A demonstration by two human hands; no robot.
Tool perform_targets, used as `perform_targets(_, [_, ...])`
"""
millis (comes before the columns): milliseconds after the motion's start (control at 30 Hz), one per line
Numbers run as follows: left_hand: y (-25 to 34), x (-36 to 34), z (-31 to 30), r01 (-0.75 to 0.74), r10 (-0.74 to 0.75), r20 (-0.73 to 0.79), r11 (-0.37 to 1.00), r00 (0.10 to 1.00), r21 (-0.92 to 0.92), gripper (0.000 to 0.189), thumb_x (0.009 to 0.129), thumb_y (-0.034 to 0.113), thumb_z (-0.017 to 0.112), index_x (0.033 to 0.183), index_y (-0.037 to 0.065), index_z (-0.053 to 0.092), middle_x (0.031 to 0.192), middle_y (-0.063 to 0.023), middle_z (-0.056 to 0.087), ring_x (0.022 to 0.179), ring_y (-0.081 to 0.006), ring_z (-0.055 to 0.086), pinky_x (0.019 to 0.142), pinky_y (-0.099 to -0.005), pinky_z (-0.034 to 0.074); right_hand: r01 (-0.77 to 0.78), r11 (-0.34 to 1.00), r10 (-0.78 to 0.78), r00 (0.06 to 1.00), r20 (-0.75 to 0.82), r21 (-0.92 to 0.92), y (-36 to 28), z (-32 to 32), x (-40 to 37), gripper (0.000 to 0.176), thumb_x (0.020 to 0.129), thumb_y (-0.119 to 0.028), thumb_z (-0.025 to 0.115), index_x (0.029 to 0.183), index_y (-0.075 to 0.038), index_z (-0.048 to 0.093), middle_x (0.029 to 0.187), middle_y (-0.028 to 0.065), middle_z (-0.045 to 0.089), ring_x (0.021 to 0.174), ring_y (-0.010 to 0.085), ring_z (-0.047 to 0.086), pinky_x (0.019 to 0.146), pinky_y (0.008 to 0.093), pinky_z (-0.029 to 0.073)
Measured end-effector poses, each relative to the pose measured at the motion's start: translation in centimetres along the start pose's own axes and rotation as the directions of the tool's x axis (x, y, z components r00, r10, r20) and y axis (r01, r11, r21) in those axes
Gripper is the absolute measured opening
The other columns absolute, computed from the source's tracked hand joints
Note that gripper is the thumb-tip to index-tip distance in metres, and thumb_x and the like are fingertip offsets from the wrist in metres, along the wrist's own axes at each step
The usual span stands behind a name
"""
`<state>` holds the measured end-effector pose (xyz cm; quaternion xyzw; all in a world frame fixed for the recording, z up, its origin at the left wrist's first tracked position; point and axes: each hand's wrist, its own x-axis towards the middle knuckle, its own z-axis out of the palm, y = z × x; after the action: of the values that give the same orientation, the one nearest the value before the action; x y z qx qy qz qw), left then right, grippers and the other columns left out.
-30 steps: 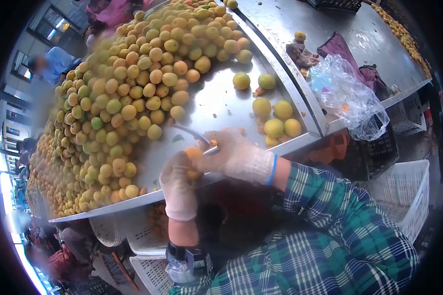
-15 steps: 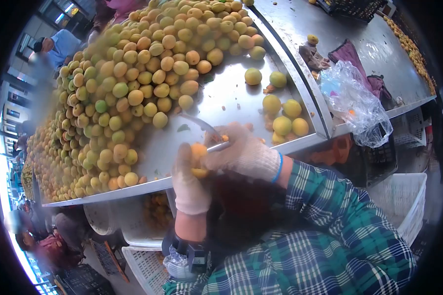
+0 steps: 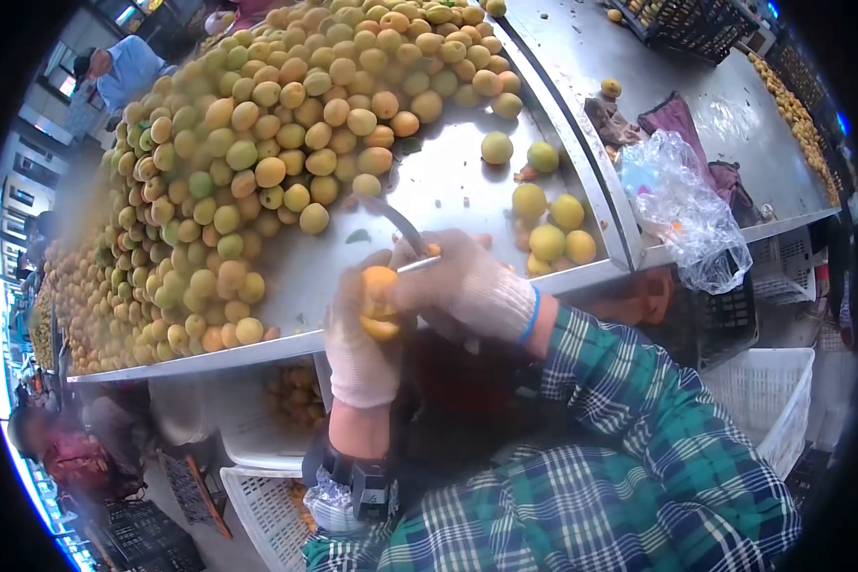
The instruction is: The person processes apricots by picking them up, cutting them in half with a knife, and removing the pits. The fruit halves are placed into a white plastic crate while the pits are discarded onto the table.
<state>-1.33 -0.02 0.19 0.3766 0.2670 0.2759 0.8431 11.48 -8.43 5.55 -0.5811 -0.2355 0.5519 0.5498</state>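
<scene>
Both my hands wear pale knit gloves and meet at the near edge of the metal table. In my left hand [image 3: 360,348] is an apricot [image 3: 379,284], its orange flesh showing and a cut piece [image 3: 379,329] hanging just below. My right hand [image 3: 477,291] is closed on a knife with a curved blade [image 3: 402,223]; the blade points up and left, away from me. Part of the right hand's fingers press against the apricot, and blur hides the exact contact. A big heap of whole apricots [image 3: 286,124] covers the table's left and far side.
Several loose apricots [image 3: 547,242] lie right of my hands, by the metal rim [image 3: 582,276]. Beyond it, a clear plastic bag [image 3: 686,195] and purple cloth [image 3: 677,124] rest on another table. White crates [image 3: 763,400] stand below. A person in a blue shirt [image 3: 129,71] is at far left.
My hands stay together on the apricot, with slightly more of its orange flesh facing me. The knife remains in the right hand. The whole view has shifted a little.
</scene>
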Motion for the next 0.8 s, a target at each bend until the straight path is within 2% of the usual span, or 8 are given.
perform_targets(267, [0.8,-0.1,0.8,0.023,-0.024,-0.018,0.998,1.0,-0.053,0.048,0.097,0.042,0.046,0.121,0.001,0.053,0.109,-0.0093,0.059,0.103,-0.0206,0.056,0.093,-0.0348,0.042,-0.084,0.976,0.074,0.996,0.055,0.201,1.1,-0.4,1.2,0.021,0.083,-0.021,0.068,0.092,-0.003,0.064,0.057,0.0019,0.056,0.036,0.0093,0.045,0.032,0.0232,0.032])
perform_targets(400, [0.3,0.2,-0.3,0.096,-0.101,-0.068,0.993,0.993,-0.071,0.044,0.097,0.04,0.046,0.12,0.004,0.053,0.1,-0.0086,0.06,0.087,-0.0152,0.057,0.07,-0.027,0.045,0.099,0.991,-0.111,0.984,-0.137,-0.088,3.0,0.0,3.3,0.024,0.083,-0.025,0.07,0.094,-0.004,0.065,0.058,0.0017,0.057,0.038,0.0098,0.046,0.035,0.0264,0.036])
perform_targets(533, [0.0,0.2,-0.2,0.078,-0.078,-0.003,0.997,0.997,0.011,0.041,0.097,0.039,0.047,0.118,0.004,0.053,0.088,-0.0091,0.06,0.073,-0.0118,0.056,0.053,-0.0203,0.043,0.132,0.962,-0.031,0.923,-0.384,0.24,1.7,-1.1,4.1,0.022,0.083,-0.026,0.07,0.08,-0.008,0.059,0.055,0.001,0.052,0.038,0.0113,0.046,0.035,0.0275,0.037])
perform_targets(567, [0.0,0.2,0.2,0.08,-0.08,-0.002,0.997,0.997,0.011,0.041,0.097,0.039,0.047,0.118,0.004,0.053,0.088,-0.0091,0.06,0.073,-0.0118,0.056,0.053,-0.0203,0.043,0.249,0.896,-0.049,0.878,-0.476,0.367,1.3,-1.4,3.5,0.017,0.081,-0.019,0.061,0.092,-0.007,0.058,0.071,0.0042,0.056,0.054,0.0219,0.053,0.052,0.0394,0.046])
perform_targets(667, [-0.4,0.0,1.9,0.101,-0.101,-0.028,0.995,0.994,-0.024,0.034,0.096,0.024,0.05,0.122,0.002,0.051,0.091,-0.0092,0.059,0.071,-0.0103,0.055,0.053,-0.0186,0.043,0.454,0.52,-0.211,0.889,-0.406,0.723,0.7,-3.2,1.9,0.021,0.09,-0.031,0.061,0.087,-0.012,0.054,0.066,0.0031,0.051,0.051,0.0194,0.049,0.047,0.0353,0.042])
perform_targets(733, [-0.9,-0.3,2.5,-0.012,0.006,0.029,0.977,1.0,0.214,0.034,0.092,0.005,0.052,0.125,0.001,0.049,0.095,-0.0091,0.058,0.071,-0.0091,0.054,0.054,-0.0171,0.043,0.572,0.493,-0.263,0.816,-0.515,0.655,0.4,-3.3,2.0,0.027,0.093,-0.036,0.057,0.083,-0.011,0.052,0.06,0.0016,0.047,0.046,0.0172,0.048,0.04,0.0332,0.04])
perform_targets(767, [-2.4,0.5,0.2,-0.434,0.277,0.335,0.518,0.9,0.737,0.042,0.085,-0.009,0.053,0.126,-0.001,0.049,0.1,-0.009,0.058,0.074,-0.0087,0.054,0.057,-0.0176,0.044,0.589,0.493,-0.289,0.805,-0.518,0.641,0.1,-3.2,1.6,0.027,0.094,-0.035,0.057,0.083,-0.011,0.051,0.059,0.0016,0.047,0.044,0.0168,0.047,0.039,0.0332,0.04])
perform_targets(800, [-2.3,0.2,0.9,-0.436,0.264,0.347,0.518,0.9,0.736,0.042,0.085,-0.009,0.053,0.126,-0.001,0.049,0.1,-0.009,0.058,0.074,-0.0087,0.054,0.057,-0.0176,0.044,0.604,0.493,-0.315,0.795,-0.519,0.626,0.1,-3.2,1.4,0.027,0.094,-0.034,0.057,0.082,-0.01,0.051,0.059,0.0016,0.047,0.043,0.0165,0.046,0.039,0.0331,0.04])
